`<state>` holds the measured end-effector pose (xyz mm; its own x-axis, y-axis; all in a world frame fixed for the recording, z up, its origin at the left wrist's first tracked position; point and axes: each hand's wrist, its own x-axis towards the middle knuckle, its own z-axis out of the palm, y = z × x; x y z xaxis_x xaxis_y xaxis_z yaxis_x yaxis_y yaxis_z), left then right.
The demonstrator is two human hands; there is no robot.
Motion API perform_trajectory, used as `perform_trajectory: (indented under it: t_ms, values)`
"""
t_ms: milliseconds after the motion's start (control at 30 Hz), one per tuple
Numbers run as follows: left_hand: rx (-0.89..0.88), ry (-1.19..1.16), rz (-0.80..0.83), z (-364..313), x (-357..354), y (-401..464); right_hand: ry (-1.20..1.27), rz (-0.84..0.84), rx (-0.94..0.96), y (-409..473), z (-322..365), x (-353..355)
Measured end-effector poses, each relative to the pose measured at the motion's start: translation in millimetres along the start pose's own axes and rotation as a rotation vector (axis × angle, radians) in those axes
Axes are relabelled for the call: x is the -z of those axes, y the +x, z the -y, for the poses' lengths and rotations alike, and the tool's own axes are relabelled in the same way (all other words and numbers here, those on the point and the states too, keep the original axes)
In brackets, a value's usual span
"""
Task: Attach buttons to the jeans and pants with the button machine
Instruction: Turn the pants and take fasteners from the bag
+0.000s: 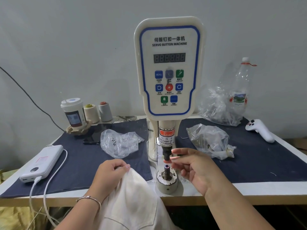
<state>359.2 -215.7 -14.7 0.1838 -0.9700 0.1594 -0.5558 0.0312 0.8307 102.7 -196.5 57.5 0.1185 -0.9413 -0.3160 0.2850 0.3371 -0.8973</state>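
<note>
- The left hand (110, 171) has its grip closed on the cream pants (132, 201), fingers and thumb curled round a fold of the cloth at the near edge of the worktop (249, 190), just left of the machine's lower die (166, 167).
- The right hand (194, 166) reaches to the punch head (166, 155) of the button machine (168, 67); its fingertips (176, 151) lie at the red tip, thumb and forefinger drawn together there, but whether they pinch anything I cannot tell.
- The pants hang from the left hand down over the worktop's front edge, not yet under the punch.
- Two clear bags (121, 143) of small metal parts lie on dark cloth on either side of the machine.
- A white power bank (43, 163) sits far left.
</note>
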Motion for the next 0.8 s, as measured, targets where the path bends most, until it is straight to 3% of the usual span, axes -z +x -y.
perform_trajectory:
  t_ms: [200, 333, 467, 633, 800]
  values:
    - [0.016, -0.039, 0.007, 0.3, 1.0, 1.1, -0.003, -0.025, 0.077, -18.4, -11.6, -2.7]
    - [0.048, -0.1, 0.032, 0.2, 3.9, 3.4, -0.314, -0.369, 0.471, -37.8, -49.9, -20.4]
    - [0.073, -0.183, 0.053, 2.0, 7.7, 5.2, -0.475, -0.259, 0.821, -32.5, -73.2, -72.2]
    - [0.091, -0.386, 0.093, 0.0, 14.7, 2.2, -0.748, -0.13, 0.746, 42.2, -57.5, -135.3]
    - [0.092, -0.504, 0.087, 3.4, 13.6, 3.2, -1.25, -0.069, 0.551, 127.1, -46.8, -181.7]
